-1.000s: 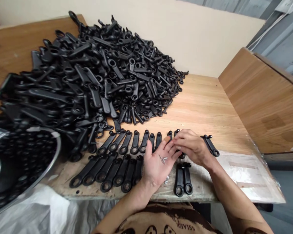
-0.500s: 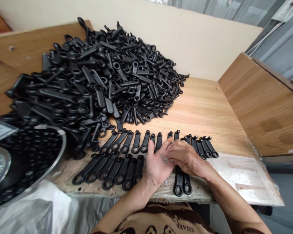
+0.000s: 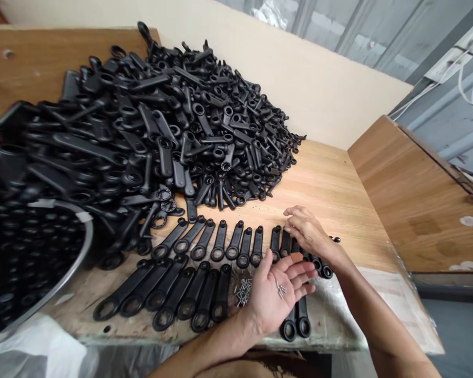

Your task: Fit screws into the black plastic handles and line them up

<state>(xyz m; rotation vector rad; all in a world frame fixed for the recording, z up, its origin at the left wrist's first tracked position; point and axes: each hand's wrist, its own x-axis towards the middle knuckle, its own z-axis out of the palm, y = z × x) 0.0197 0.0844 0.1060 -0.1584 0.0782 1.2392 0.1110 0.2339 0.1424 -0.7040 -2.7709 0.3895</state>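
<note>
On the surface (image 3: 331, 178) near its front edge, the left hand (image 3: 278, 296) is lying open, palm-up, cradling screws (image 3: 280, 287), while the right hand (image 3: 309, 233), just beyond, is touching the lengthwise-lying handles (image 3: 275, 240), its grip unclear.

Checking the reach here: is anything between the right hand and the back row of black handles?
Nothing visible. The right hand is down on the right end of the back row of handles. The left hand, palm up with small metal pins on it, sits nearer the table edge, out of the way.

The left hand (image 3: 278, 296) and right hand (image 3: 308, 231) are bare, forearms unsleeved, above a brown garment (image 3: 260, 363).
</note>
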